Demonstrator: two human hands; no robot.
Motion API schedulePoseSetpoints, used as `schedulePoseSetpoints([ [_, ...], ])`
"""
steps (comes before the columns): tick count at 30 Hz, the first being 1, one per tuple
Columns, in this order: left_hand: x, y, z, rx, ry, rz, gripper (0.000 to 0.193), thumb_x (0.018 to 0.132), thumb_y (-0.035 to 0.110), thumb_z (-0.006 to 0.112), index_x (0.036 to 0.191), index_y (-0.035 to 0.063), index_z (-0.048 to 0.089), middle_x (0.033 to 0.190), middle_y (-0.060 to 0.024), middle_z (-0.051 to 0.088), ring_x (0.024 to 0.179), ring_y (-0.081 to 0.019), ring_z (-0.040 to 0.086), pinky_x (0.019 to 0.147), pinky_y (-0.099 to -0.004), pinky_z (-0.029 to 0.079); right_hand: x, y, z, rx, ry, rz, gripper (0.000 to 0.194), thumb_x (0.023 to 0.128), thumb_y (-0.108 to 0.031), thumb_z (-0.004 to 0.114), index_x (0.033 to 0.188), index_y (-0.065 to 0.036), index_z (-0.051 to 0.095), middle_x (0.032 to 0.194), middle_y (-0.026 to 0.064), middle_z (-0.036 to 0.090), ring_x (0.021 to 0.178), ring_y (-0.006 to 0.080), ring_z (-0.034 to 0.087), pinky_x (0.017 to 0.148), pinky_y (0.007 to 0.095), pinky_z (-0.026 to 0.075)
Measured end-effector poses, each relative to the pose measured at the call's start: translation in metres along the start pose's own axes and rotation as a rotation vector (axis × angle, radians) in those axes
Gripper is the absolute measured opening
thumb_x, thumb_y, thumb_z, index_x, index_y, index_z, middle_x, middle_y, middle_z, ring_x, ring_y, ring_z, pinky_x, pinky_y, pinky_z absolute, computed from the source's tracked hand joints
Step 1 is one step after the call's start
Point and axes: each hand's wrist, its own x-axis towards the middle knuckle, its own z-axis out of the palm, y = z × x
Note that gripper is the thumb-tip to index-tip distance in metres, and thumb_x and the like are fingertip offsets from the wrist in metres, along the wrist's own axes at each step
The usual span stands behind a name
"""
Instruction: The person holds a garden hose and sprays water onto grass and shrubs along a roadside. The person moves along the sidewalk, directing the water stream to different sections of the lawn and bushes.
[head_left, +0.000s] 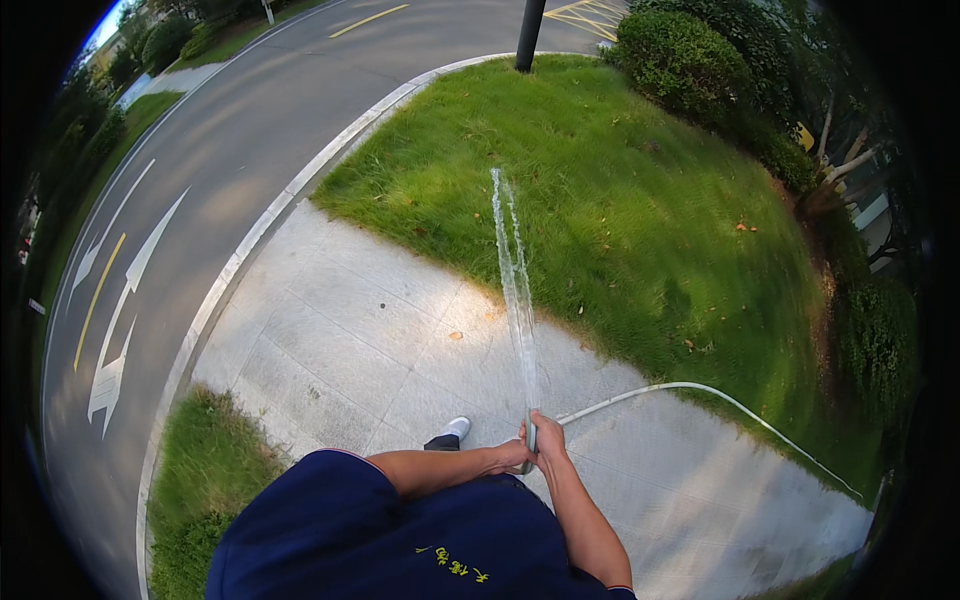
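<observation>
Both of my hands grip a pale garden hose close to my waist. My right hand is wrapped around it near its outlet end, while my left hand holds it just behind, partly covered by the right. From the outlet a stream of water shoots forward, splits into two strands and reaches over the lawn. Past my right hand, the hose arcs over the paving and along the grass edge to the far right.
I stand on a grey stone-slab path, one white shoe showing. A kerb separates it from the asphalt road on the left. A dark pole rises from the lawn's far edge. Bushes line the right; rough grass grows lower left.
</observation>
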Motion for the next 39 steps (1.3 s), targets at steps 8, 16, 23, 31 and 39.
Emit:
schedulePoseSetpoints([
  [8, 0.02, -0.024, -0.002, 0.141, 0.125, 0.097, 0.045, 0.074, 0.021, 0.071, 0.111, 0.0025, 0.054, 0.11, -0.0102, 0.051, 0.098, -0.0214, 0.045, 0.078, -0.0398, 0.039, 0.012, 0.02, -0.001, -0.157, -0.043, -0.058, 0.03, 0.091, -0.019, 0.055, 0.072, 0.003, 0.06, 0.062, 0.0089, 0.056, 0.051, 0.0144, 0.049, 0.049, 0.0296, 0.039],
  [16, 0.016, -0.036, -0.017, 0.01, 0.075, 0.05, 0.058, 0.083, 0.026, 0.065, 0.134, 0.0073, 0.045, 0.146, -0.0162, 0.036, 0.136, -0.0322, 0.031, 0.104, -0.0594, 0.032, 0.017, 0.027, 0.02, -0.205, -0.167, -0.095, 0.029, 0.089, -0.017, 0.056, 0.071, 0.004, 0.06, 0.06, 0.0077, 0.055, 0.051, 0.0137, 0.049, 0.049, 0.0298, 0.039],
  [23, -0.006, -0.033, -0.015, -0.02, 0.261, 0.249, 0.022, 0.077, 0.015, 0.066, 0.094, 0.0015, 0.064, 0.095, -0.0098, 0.063, 0.087, -0.0168, 0.056, 0.07, -0.0329, 0.047, 0.024, 0.031, 0.035, -0.323, -0.199, -0.092, 0.029, 0.088, -0.019, 0.058, 0.069, 0.004, 0.06, 0.058, 0.007, 0.054, 0.049, 0.0133, 0.049, 0.048, 0.0295, 0.039],
  [31, -0.016, -0.03, -0.016, -0.076, 0.279, 0.236, 0.016, 0.076, 0.008, 0.066, 0.091, 0.002, 0.064, 0.089, -0.0076, 0.063, 0.084, -0.0145, 0.056, 0.071, -0.0312, 0.047, 0.027, 0.035, 0.043, -0.356, -0.188, -0.083, 0.03, 0.087, -0.02, 0.059, 0.068, 0.003, 0.06, 0.057, 0.0073, 0.054, 0.045, 0.0131, 0.048, 0.044, 0.0296, 0.037],
  [39, 0.016, -0.047, -0.022, -0.064, 0.202, 0.122, 0.019, 0.078, 0.016, 0.068, 0.089, 0.0014, 0.064, 0.083, -0.0048, 0.061, 0.074, -0.0133, 0.052, 0.065, -0.0314, 0.043, 0.038, 0.048, 0.025, -0.189, -0.072, -0.005, 0.03, 0.088, -0.018, 0.057, 0.067, 0.003, 0.058, 0.057, 0.0098, 0.055, 0.045, 0.0168, 0.049, 0.043, 0.0311, 0.038],
])
